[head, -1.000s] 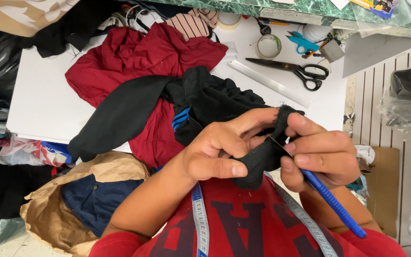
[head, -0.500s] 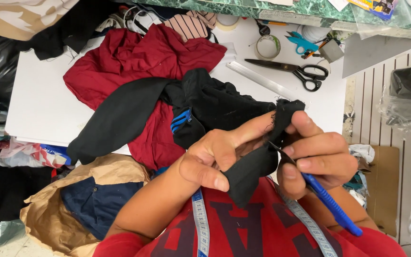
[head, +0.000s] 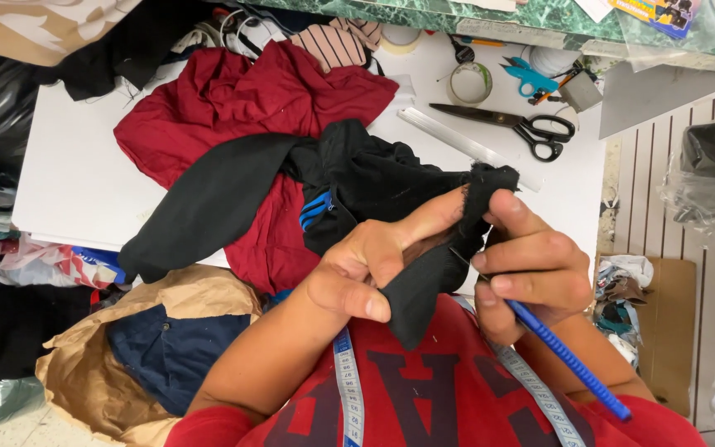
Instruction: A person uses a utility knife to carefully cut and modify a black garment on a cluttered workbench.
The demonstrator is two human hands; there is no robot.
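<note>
Two hands work one piece of black fabric (head: 424,281) above the person's chest, at the near edge of the white bench (head: 76,182). The left hand (head: 366,265) has its grip clamped on the fabric, thumb pressed on the lower fold and forefinger stretched along the upper edge. The right hand (head: 531,269) pinches the fabric's top edge and also holds a blue-handled tool (head: 568,360), its grip closed on both; the tool's tip is hidden in the cloth. The fabric runs back to a heap of black garment (head: 357,178) lying on red cloth (head: 242,99) on the bench. Black scissors (head: 511,128), a metal ruler (head: 457,142) and a tape roll (head: 468,83) lie farther back. A measuring tape (head: 347,389) hangs round the neck.
</note>
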